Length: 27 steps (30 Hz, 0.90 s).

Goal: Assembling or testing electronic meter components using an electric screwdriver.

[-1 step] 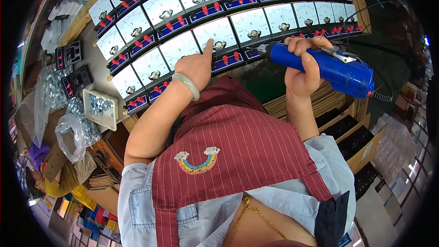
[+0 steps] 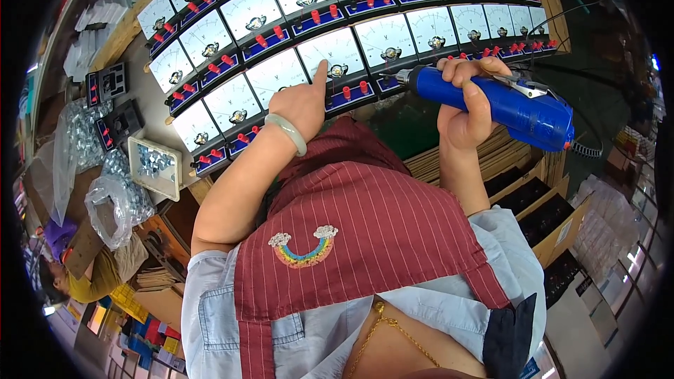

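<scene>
Rows of white-faced analogue meters [image 2: 337, 49] with blue bases and red terminals cover the bench ahead of me. My left hand [image 2: 302, 102], with a pale bangle on the wrist, has its fingers curled and its index finger stretched onto the face of one meter; it holds nothing. My right hand [image 2: 463, 109] grips a blue electric screwdriver [image 2: 512, 105]. The screwdriver's metal tip lies at the blue base of the neighbouring meter [image 2: 387, 52], just right of my left fingertip. A coiled cable leaves the tool's rear end.
At the left, a white tray of small metal parts [image 2: 154, 165] sits among clear bags of hardware [image 2: 116, 203] and black meter housings [image 2: 116, 123]. Cardboard boxes holding dark parts [image 2: 540, 217] stand at the right. Another person [image 2: 77, 277] is at the lower left.
</scene>
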{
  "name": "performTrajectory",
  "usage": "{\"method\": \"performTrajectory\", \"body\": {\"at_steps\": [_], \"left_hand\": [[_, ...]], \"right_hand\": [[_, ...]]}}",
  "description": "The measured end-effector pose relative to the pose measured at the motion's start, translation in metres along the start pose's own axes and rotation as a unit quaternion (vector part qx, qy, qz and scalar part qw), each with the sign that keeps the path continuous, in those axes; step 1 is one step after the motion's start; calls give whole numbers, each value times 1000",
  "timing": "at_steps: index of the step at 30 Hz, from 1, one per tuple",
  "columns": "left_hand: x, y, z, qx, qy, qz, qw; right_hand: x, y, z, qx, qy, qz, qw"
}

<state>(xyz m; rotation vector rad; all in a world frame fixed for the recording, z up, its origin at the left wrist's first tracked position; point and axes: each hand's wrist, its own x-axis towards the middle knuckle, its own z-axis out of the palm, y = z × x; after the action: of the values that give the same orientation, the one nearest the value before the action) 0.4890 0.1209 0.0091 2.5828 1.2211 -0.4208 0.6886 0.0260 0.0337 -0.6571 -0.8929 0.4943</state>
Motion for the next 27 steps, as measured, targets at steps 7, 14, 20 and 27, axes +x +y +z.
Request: {"method": "performTrajectory", "body": {"at_steps": [7, 14, 20, 27], "left_hand": [[-11, -10, 9, -375, 136, 38, 916], [-24, -2, 25, -800, -73, 12, 595], [-26, 4, 35, -862, -140, -27, 486], [-31, -1, 43, -883, -188, -22, 429]], "right_hand": [[6, 7, -7, -20, 6, -30, 999], [6, 36, -8, -92, -8, -14, 996], [9, 48, -1, -93, -40, -6, 995], [4, 54, 4, -100, -123, -3, 987]]}}
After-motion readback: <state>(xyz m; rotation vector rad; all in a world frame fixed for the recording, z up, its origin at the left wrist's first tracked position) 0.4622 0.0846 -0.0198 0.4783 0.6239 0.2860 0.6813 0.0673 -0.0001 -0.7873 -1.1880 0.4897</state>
